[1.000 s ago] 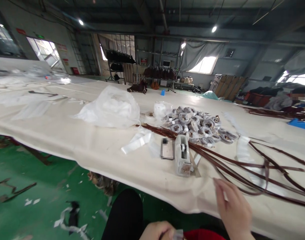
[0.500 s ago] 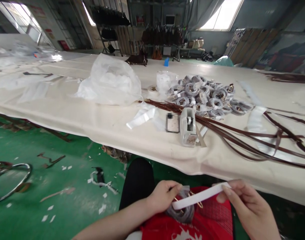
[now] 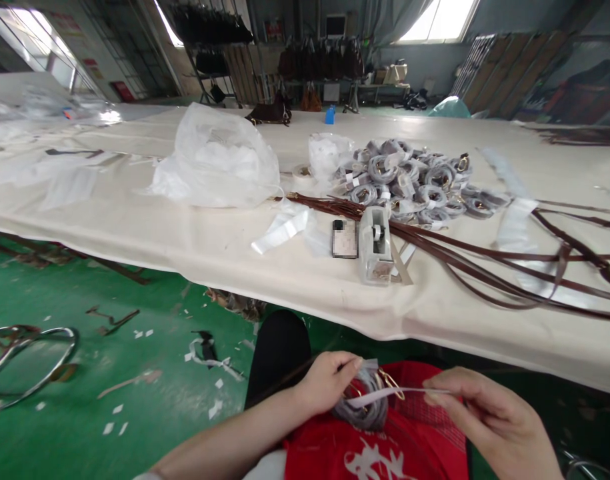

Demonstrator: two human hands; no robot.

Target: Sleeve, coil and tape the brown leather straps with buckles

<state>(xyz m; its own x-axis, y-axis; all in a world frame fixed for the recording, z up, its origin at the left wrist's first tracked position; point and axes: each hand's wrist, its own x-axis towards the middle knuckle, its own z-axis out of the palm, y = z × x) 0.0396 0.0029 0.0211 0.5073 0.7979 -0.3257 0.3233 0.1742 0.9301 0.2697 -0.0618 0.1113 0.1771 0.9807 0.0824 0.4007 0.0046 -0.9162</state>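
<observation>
Over my lap, my left hand [image 3: 327, 383] is closed on the upper left side of a coiled strap [image 3: 367, 419] wrapped in greyish film. A gold clasp [image 3: 392, 383] sticks out at the coil's top right. A narrow white strip [image 3: 377, 397] lies against the coil and stretches right to my right hand [image 3: 492, 410]. Thumb and fingers of that hand pinch its far end, with the strip seen nearly edge-on. Whether the strip is stuck to the coil I cannot tell. Below both hands is a red apron [image 3: 315, 448] with a white print.
On the cream-covered table [image 3: 225, 250] lie a tape dispenser [image 3: 376, 247], a phone-like item [image 3: 345, 240], long brown straps [image 3: 465, 257] and a pile of wrapped coils [image 3: 409, 180]. A large clear plastic bag [image 3: 219, 160] stands left. Scraps litter the green floor [image 3: 159, 400].
The white strip has turned from showing its flat face to nearly edge-on, its right end lower. My right hand has shifted slightly; the left keeps its grip on the coil.
</observation>
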